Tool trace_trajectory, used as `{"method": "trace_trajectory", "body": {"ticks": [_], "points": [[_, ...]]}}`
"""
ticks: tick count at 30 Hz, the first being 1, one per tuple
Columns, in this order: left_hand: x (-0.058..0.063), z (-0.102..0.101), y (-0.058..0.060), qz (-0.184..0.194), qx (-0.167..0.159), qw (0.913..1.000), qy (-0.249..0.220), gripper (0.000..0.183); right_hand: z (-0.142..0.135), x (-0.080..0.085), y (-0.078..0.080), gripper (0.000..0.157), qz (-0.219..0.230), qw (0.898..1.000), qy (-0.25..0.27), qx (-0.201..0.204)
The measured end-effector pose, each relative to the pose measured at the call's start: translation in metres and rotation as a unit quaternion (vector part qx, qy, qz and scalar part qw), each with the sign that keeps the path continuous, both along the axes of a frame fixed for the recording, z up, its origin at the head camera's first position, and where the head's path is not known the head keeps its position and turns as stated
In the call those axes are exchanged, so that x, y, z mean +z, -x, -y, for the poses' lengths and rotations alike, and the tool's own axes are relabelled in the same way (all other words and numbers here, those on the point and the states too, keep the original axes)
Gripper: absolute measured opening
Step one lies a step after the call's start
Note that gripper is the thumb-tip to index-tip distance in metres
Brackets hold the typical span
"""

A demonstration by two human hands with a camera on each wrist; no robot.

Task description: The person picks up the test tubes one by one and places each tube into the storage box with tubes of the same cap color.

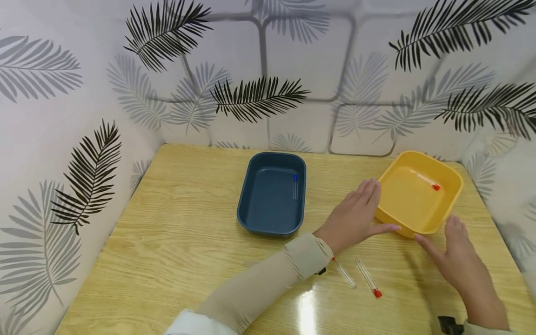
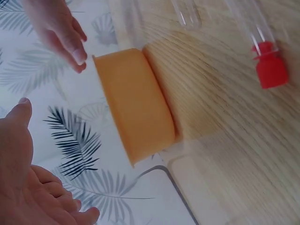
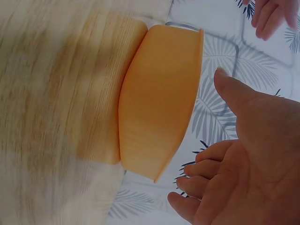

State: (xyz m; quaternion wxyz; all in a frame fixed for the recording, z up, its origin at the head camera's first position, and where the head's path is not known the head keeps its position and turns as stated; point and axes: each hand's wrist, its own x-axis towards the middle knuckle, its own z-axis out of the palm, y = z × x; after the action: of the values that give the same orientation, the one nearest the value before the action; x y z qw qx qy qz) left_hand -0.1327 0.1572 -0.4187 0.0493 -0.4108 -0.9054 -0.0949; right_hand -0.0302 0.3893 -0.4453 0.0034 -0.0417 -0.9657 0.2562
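Observation:
A yellow plastic basin stands at the right of the table, with one red-capped clear tube inside. My left hand is at its left side, fingers extended and thumb apart. At its near right corner is my right hand, thumb and fingers spread. Both wrist views show the hands beside the basin wall with a gap and nothing held. Two more red-capped tubes, one partly behind my left wrist and another, lie on the wood in front.
A dark blue basin sits mid-table toward the back, holding a blue-capped tube. Beneath my left forearm, a faint clear piece lies partly hidden on the wooden table. A leaf-patterned covering rises behind the table and at both sides.

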Motion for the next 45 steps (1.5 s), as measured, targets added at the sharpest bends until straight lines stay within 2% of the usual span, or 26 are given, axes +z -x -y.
{"method": "trace_trajectory", "body": {"ticks": [4, 8, 11, 19, 25, 31, 35, 45], "points": [[-0.012, -0.016, 0.01, -0.002, 0.014, 0.9995, 0.029, 0.097, 0.002, -0.002, 0.005, 0.091, -0.003, 1.0, -0.009, 0.009], [-0.024, -0.029, 0.015, 0.054, 0.024, 0.997, 0.05, 0.098, 0.005, -0.002, 0.01, 0.094, 0.016, 1.0, -0.02, 0.008], [-0.028, -0.036, 0.016, 0.069, 0.031, 0.9948, 0.067, 0.098, 0.006, -0.003, 0.012, 0.094, 0.022, 0.999, -0.031, 0.008], [-0.035, -0.042, 0.021, -0.009, 0.064, 0.9947, 0.081, 0.095, 0.014, -0.008, 0.014, 0.091, 0.031, 0.998, -0.053, -0.007], [-0.037, -0.044, 0.02, -0.079, 0.067, 0.9915, 0.079, 0.088, 0.016, -0.008, 0.012, 0.087, 0.016, 0.997, -0.075, -0.012], [-0.04, -0.047, 0.02, -0.112, 0.075, 0.9869, 0.088, 0.089, 0.016, -0.008, 0.012, 0.082, -0.01, 0.996, -0.085, -0.018], [-0.041, -0.048, 0.019, -0.123, 0.083, 0.9841, 0.098, 0.087, 0.016, -0.008, 0.014, 0.083, -0.008, 0.996, -0.087, -0.027], [-0.041, -0.045, 0.017, -0.158, 0.084, 0.9802, 0.085, 0.085, 0.018, -0.006, 0.013, 0.083, -0.01, 0.994, -0.104, -0.029]]}}
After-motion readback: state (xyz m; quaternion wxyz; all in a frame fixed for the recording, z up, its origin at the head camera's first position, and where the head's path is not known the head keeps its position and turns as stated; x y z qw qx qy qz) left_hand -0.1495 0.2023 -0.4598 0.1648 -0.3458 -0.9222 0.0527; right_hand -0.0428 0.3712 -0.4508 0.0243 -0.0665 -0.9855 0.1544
